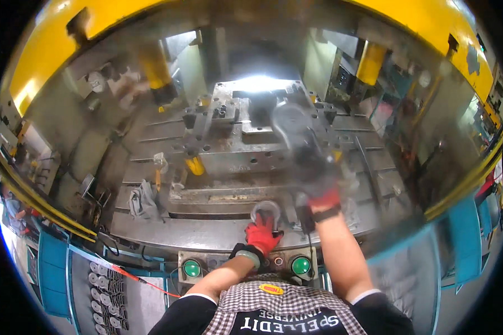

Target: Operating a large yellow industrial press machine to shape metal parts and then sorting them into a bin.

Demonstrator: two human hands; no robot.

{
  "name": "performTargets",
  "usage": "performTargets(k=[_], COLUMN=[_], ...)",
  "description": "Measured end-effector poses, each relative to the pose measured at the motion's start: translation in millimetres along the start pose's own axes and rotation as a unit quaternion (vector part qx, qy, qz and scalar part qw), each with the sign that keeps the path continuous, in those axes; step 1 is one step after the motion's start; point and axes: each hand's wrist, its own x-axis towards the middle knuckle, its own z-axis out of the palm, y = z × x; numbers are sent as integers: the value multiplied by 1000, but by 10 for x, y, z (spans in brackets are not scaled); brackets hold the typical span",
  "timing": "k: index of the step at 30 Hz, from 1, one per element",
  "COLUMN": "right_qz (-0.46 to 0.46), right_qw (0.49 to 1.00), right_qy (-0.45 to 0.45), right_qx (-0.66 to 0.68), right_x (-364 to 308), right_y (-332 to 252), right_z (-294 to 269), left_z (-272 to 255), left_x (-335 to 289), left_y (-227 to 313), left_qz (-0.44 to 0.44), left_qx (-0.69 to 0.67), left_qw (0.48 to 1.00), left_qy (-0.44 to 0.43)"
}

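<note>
Left hand (264, 234) holding round metal piece (267, 206); right hand (324, 201) blurred, grip unclear; steel bed (207, 230), yellow frame (47, 70).

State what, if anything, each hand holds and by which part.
The right hand holds a blurred grey piece, apparently by its near end. The left hand is at the near edge of a round metal piece; grip unclear.

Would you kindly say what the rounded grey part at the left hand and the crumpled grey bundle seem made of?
The rounded grey part at the red-gloved left hand is probably smooth bare metal, from its pale sheen; exact kind unclear. The crumpled grey bundle is likely matte fabric, from its soft folds.
</note>
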Motion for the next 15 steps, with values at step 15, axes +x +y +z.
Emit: performTargets(k=[15], right_qz=[278], right_qw=[774], right_qy=[56], right_qx=[566], right_x=[1860], right_y=[419], right_z=[83], left_z=[103], left_x=[121], left_y=[-508], left_qz=[-134], left_qx=[-596], left_qw=[789], left_qy=[-69])
